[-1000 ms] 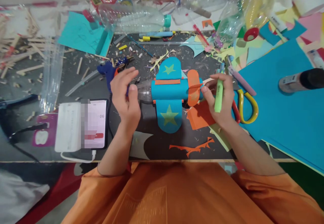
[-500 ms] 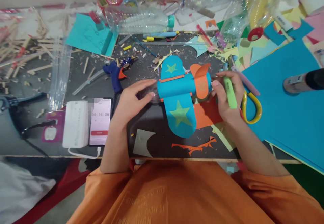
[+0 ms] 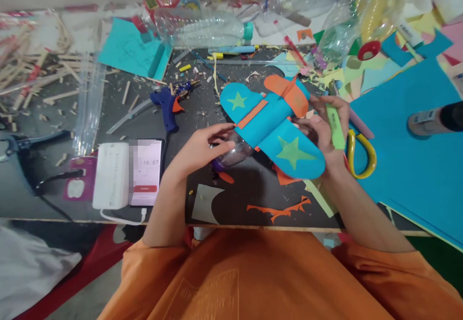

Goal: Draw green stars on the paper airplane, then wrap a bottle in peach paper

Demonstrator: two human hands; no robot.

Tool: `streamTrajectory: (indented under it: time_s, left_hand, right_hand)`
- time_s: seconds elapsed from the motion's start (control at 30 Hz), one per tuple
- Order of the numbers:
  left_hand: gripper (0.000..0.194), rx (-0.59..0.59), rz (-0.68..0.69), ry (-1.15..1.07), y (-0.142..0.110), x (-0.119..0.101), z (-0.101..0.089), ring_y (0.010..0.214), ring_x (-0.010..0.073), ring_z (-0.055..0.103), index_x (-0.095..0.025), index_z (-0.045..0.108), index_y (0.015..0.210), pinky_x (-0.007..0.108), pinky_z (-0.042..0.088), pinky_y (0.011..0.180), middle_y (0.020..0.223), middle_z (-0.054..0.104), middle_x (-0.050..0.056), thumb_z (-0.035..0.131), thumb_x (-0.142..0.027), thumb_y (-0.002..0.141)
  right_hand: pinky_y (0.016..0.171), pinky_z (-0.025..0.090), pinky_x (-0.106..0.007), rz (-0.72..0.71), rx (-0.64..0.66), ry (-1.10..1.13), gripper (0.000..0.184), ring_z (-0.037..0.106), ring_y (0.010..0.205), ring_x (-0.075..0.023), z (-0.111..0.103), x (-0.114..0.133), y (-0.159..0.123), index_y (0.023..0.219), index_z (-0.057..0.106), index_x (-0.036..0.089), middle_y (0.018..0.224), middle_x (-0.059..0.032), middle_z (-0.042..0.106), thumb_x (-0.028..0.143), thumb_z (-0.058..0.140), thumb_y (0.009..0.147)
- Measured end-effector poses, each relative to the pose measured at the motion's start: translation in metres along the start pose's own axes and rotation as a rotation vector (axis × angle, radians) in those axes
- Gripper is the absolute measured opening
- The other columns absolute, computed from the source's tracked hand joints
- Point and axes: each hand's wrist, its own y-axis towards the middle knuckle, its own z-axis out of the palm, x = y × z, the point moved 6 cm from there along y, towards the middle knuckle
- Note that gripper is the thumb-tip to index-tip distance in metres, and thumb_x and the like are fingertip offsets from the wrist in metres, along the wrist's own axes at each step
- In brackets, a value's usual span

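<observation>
A toy airplane (image 3: 265,119) made from a clear bottle wrapped in blue paper is tilted between my hands. Yellow-green stars sit on its blue wings, and its tail pieces are orange. The nose points to the lower left, with a purple cap and an orange propeller blade (image 3: 226,177). My left hand (image 3: 204,148) is closed around the clear bottle front (image 3: 237,151). At the tail end, my right hand (image 3: 327,124) steadies the airplane, its fingertips partly hidden. A lime-green flat stick (image 3: 335,127) with dark print is also tucked in that hand.
Left of the airplane lies a blue glue gun (image 3: 166,105); a phone (image 3: 146,173) and white power bank (image 3: 110,175) are nearer. Yellow-handled scissors (image 3: 363,156) and blue sheets (image 3: 405,165) lie right. Plastic bottles (image 3: 213,25) line the back. Wood sticks and paper scraps are scattered about.
The airplane has turned, its nose swinging toward me and its tail away. The nose cap and propeller blade now show. My left hand has shifted slightly right and down with it.
</observation>
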Motion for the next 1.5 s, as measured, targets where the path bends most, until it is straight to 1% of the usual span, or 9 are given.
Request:
streamTrajectory:
  time_s: [0.1, 0.27, 0.43, 0.6, 0.9, 1.03, 1.2, 1.33, 1.5]
  left_hand:
    - [0.053, 0.044, 0.036, -0.166, 0.006, 0.003, 0.021, 0.109, 0.0267, 0.069, -0.018, 0.071, 0.113, 0.036, 0.06, 0.089, 0.126, 0.069, 0.013, 0.073, -0.053, 0.073]
    - [0.075, 0.054, 0.044, -0.336, 0.013, 0.008, 0.048, 0.125, 0.0314, 0.064, -0.023, 0.055, 0.135, 0.045, 0.057, 0.101, 0.135, 0.067, 0.012, 0.074, -0.061, 0.073]
    - [0.092, -0.05, 0.081, -0.506, 0.017, 0.008, 0.052, 0.13, 0.0315, 0.061, -0.025, 0.045, 0.145, 0.047, 0.054, 0.107, 0.144, 0.061, 0.013, 0.076, -0.068, 0.069]
    - [0.094, -0.008, 0.091, -0.524, 0.02, 0.007, 0.06, 0.13, 0.0309, 0.062, -0.022, 0.038, 0.149, 0.045, 0.054, 0.106, 0.147, 0.058, 0.017, 0.064, -0.075, 0.076]
    - [0.134, -0.214, 0.187, -0.548, 0.023, 0.017, 0.047, 0.141, 0.032, 0.051, -0.036, -0.041, 0.147, 0.052, 0.046, 0.113, 0.16, 0.043, 0.014, 0.065, -0.077, 0.076]
    - [0.137, -0.233, 0.287, -0.448, 0.018, 0.011, 0.044, 0.151, 0.033, 0.037, -0.041, -0.04, 0.147, 0.048, 0.043, 0.117, 0.17, 0.021, 0.01, 0.073, -0.07, 0.074]
    - [0.12, -0.209, 0.293, -0.345, 0.018, 0.012, 0.041, 0.158, 0.0334, 0.015, -0.044, -0.021, 0.156, 0.043, 0.039, 0.121, 0.174, -0.007, 0.002, 0.07, -0.066, 0.08]
    - [0.1, -0.277, 0.36, -0.288, 0.02, 0.014, 0.03, 0.159, 0.0314, 0.016, -0.047, -0.001, 0.159, 0.043, 0.035, 0.124, 0.174, 0.002, -0.002, 0.063, -0.067, 0.085]
    - [0.084, -0.332, 0.38, -0.262, 0.02, 0.015, 0.025, 0.158, 0.0289, 0.022, -0.047, 0.015, 0.158, 0.042, 0.036, 0.123, 0.172, 0.015, -0.003, 0.057, -0.067, 0.088]
  right_hand:
    - [0.082, 0.065, -0.048, 0.119, -0.059, 0.265, 0.035, 0.073, 0.109, -0.0261, 0.002, -0.012, 0.003, 0.113, 0.054, 0.033, 0.13, -0.0059, 0.069, 0.056, 0.063, 0.088]
    - [0.082, 0.065, -0.049, 0.199, 0.146, 0.327, 0.04, 0.068, 0.121, -0.0253, 0.015, -0.014, 0.0, 0.116, 0.054, 0.033, 0.134, -0.0061, 0.067, 0.065, 0.039, 0.097]
    - [0.058, 0.061, -0.039, 0.157, 0.104, 0.23, 0.057, 0.076, 0.085, -0.0244, 0.012, -0.018, -0.005, 0.116, 0.058, 0.031, 0.108, -0.0092, 0.075, 0.073, 0.027, 0.095]
    - [0.057, 0.062, -0.044, 0.231, 0.398, 0.294, 0.084, 0.074, 0.073, -0.0267, 0.03, -0.02, -0.009, 0.079, 0.064, 0.027, 0.074, -0.009, 0.072, 0.091, 0.01, 0.083]
    - [0.098, 0.057, -0.063, 0.522, 0.433, 0.525, 0.057, 0.057, 0.135, -0.0344, 0.042, 0.008, -0.02, 0.084, 0.066, 0.034, 0.121, -0.0007, 0.073, 0.089, 0.057, 0.07]
    - [0.102, 0.054, -0.065, 0.569, 0.488, 0.491, 0.053, 0.055, 0.136, -0.0347, 0.043, 0.002, -0.025, 0.086, 0.064, 0.035, 0.128, 0.0006, 0.07, 0.084, 0.065, 0.067]
    - [0.101, 0.056, -0.059, 0.499, 0.467, 0.376, 0.058, 0.056, 0.136, -0.0332, 0.041, 0.005, -0.027, 0.124, 0.056, 0.036, 0.149, -0.0068, 0.055, 0.073, 0.062, 0.08]
    - [0.105, 0.054, -0.052, 0.275, 0.45, 0.04, 0.042, 0.064, 0.126, -0.0269, 0.037, 0.012, -0.026, 0.137, 0.047, 0.032, 0.143, -0.0109, 0.059, 0.051, 0.046, 0.1]
    - [0.11, 0.046, -0.062, -0.07, 0.681, -0.403, 0.041, 0.055, 0.135, -0.0318, 0.052, 0.019, -0.033, 0.132, 0.06, 0.026, 0.138, -0.0121, 0.065, 0.019, 0.04, 0.097]
